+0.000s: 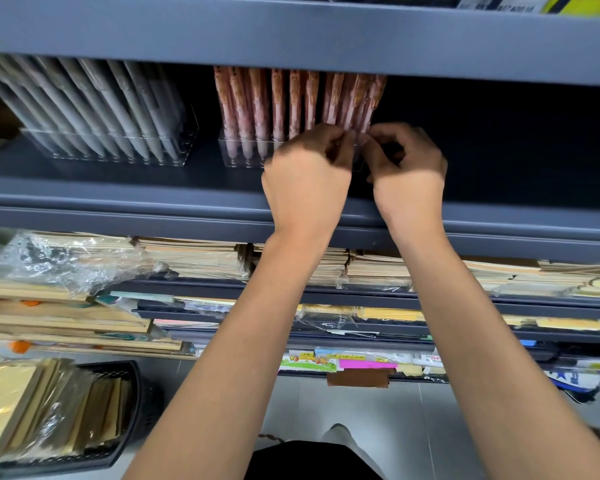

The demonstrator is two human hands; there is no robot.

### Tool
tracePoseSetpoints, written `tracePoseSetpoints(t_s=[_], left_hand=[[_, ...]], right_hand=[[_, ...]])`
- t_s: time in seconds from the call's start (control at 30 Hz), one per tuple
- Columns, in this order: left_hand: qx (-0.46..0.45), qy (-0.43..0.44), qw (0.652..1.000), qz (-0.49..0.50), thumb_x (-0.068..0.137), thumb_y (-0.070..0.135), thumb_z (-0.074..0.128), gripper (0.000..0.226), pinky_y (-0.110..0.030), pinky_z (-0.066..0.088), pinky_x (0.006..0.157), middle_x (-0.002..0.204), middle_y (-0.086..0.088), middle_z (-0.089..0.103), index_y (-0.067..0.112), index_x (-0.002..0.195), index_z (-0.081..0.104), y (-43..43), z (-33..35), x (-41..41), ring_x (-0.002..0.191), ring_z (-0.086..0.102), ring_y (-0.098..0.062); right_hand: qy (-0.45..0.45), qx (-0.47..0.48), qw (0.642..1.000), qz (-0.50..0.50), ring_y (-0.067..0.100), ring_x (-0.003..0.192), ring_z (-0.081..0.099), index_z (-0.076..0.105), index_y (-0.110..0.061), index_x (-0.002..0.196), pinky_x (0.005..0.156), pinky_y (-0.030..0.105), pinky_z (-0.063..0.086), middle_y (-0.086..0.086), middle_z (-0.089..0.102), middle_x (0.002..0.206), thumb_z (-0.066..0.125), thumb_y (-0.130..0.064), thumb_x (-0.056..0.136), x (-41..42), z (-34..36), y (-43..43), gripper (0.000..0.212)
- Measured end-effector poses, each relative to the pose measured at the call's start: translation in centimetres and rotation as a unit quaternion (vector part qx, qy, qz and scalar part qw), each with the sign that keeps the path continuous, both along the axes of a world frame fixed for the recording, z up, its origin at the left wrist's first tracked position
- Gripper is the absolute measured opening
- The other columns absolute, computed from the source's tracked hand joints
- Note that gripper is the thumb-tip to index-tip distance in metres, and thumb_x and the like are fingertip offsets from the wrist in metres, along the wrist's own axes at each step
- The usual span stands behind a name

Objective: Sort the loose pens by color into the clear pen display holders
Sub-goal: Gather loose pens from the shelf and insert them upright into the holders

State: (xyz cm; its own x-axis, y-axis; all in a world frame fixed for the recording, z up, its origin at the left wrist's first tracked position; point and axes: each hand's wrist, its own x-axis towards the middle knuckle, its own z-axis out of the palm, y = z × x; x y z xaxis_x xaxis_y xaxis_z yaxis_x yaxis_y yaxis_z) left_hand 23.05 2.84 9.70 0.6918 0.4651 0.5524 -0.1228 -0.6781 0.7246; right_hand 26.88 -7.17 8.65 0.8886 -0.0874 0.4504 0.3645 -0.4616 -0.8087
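Forearms (243, 341) are raised to the shelf (118, 216), where pink pens (291, 102), held upright in the clear holder (236, 155), are pinched low down by the curled fingertips of the left hand (307, 171) and right hand (407, 168), both equally near.

left hand (307, 174) and right hand (407, 168), both at 12 o'clock from centre, fingers curled, pinching the lower ends of the pink pens (257, 102) at the right end of their clear holder (236, 152). pens stand upright, packed close. at 10 o'clock, grey pens (94, 105) lean in a second clear holder (118, 147) on the same dark shelf (153, 192). notebook stacks (194, 254) lie on the shelf below. black basket (142, 393) at 7 o'clock holds wrapped packs.
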Motion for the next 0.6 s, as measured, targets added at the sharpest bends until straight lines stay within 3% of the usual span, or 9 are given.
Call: tracePoseSetpoints(t_s=[0.6], left_hand=[[0.036,0.073,0.997,0.005,0.094,0.039,0.056,0.027,-0.042,0.048,0.064,0.077,-0.010,0.071,0.020,0.087,0.074,0.14,-0.02,0.61,0.075,0.062,-0.036]], right_hand=[[0.020,0.026,0.999,0.013,0.024,0.078,0.065,0.073,-0.016,0.095,0.077,0.041,0.054,0.008,0.069,0.091,0.066,-0.023,0.087,0.22,-0.07,-0.12,0.013]])
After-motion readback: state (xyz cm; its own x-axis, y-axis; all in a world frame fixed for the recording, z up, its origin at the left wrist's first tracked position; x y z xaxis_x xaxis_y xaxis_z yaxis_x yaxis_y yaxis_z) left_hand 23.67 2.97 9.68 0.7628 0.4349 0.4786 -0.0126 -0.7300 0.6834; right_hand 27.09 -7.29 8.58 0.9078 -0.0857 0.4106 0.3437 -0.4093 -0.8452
